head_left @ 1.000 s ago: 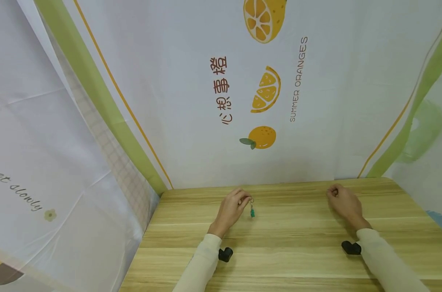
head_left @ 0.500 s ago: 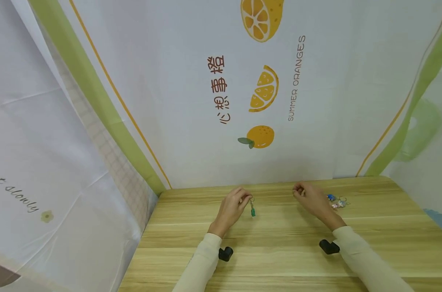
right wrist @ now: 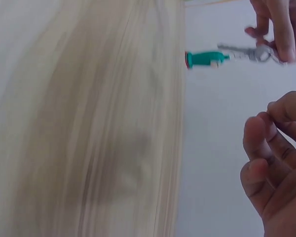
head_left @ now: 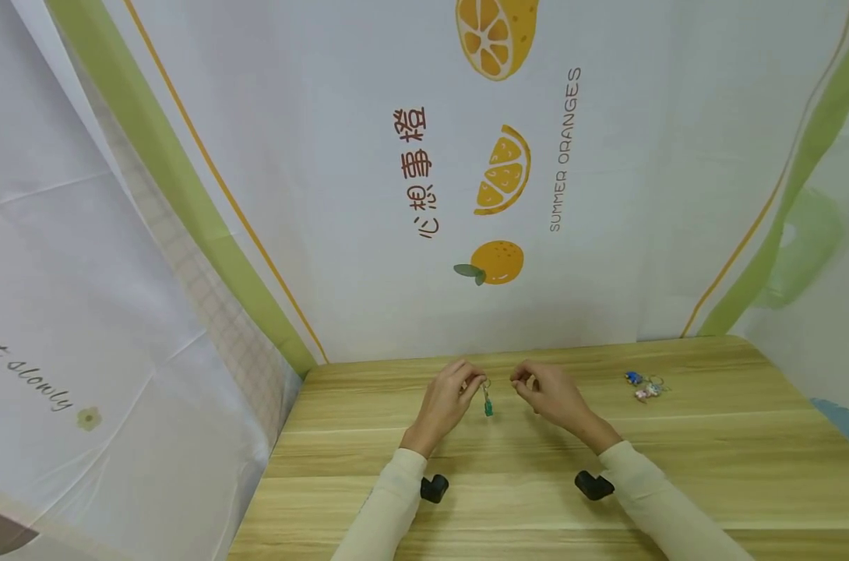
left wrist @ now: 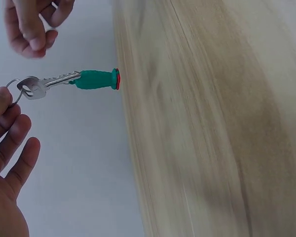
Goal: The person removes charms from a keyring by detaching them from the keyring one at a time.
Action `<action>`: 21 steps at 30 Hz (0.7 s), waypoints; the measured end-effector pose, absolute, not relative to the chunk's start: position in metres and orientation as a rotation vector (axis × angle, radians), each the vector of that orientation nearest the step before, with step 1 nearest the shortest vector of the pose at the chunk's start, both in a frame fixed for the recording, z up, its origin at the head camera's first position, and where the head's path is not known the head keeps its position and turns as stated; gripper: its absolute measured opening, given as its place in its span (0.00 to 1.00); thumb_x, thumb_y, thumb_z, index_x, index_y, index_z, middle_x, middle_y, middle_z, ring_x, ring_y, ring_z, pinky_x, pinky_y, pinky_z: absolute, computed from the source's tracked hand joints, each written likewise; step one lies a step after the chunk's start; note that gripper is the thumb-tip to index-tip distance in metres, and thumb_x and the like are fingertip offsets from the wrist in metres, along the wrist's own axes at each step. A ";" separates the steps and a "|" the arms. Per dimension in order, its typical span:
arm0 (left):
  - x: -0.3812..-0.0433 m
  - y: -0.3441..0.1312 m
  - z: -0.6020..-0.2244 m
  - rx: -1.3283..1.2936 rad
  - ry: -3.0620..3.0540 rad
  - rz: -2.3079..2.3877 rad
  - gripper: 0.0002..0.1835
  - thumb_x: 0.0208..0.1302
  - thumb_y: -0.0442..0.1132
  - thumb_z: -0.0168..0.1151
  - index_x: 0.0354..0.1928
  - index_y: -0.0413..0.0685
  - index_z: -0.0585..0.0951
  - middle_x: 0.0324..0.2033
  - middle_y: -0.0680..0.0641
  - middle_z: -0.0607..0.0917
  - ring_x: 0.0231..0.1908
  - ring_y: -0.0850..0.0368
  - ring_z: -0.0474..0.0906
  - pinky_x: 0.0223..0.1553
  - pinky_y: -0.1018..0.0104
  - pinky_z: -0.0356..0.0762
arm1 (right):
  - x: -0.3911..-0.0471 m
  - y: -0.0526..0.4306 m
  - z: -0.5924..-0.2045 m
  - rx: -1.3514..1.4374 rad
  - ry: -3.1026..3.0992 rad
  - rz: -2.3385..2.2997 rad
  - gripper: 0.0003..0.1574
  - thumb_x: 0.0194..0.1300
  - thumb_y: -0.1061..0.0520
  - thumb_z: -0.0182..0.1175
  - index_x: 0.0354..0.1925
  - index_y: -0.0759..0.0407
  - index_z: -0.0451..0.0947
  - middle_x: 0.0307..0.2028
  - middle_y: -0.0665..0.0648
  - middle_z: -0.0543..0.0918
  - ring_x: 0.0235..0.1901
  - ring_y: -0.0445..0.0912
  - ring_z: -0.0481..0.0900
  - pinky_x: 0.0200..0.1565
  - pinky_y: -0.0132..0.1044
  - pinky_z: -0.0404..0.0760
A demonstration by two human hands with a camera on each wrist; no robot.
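Observation:
My left hand [head_left: 444, 401] pinches a thin metal key ring [left wrist: 19, 97] between thumb and fingertips above the table. A silver key [left wrist: 35, 89] and a small green charm [left wrist: 95, 79] with a red end hang from the ring. Close by on the right is my right hand [head_left: 556, 399], a short gap away from the ring. Its thumb and forefinger tips meet in the right wrist view, the other fingers are loosely bent, and nothing shows between them. Farther right, a blue figure charm [head_left: 633, 378] lies beside a pale pink-and-white charm [head_left: 646, 392].
Another ring [head_left: 658, 381] lies with the charms on the wooden table [head_left: 537, 506]. A white cloth printed with oranges [head_left: 368, 312] hangs directly behind the table's back edge. More cloth [head_left: 116, 312] hangs at the left. Each sleeve carries a black wrist camera [head_left: 435, 488].
The right hand has swung left from the far right of the table to beside the left hand, uncovering the charms lying there. My left hand keeps holding the key ring in nearly the same place.

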State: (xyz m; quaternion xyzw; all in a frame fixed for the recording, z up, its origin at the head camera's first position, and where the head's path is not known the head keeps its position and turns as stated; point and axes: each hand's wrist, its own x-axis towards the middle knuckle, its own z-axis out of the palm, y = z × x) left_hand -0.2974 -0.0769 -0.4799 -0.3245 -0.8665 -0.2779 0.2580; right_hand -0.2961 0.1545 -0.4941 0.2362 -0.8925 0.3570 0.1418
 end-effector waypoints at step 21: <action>-0.295 -0.073 -0.477 -0.913 -2.378 -0.784 0.06 0.70 0.41 0.58 0.43 0.53 0.83 0.38 0.57 0.83 0.36 0.67 0.78 0.38 0.76 0.79 | -0.294 0.121 -0.498 0.748 -2.624 1.155 0.08 0.71 0.52 0.59 0.47 0.48 0.79 0.35 0.46 0.82 0.14 0.35 0.73 0.17 0.31 0.75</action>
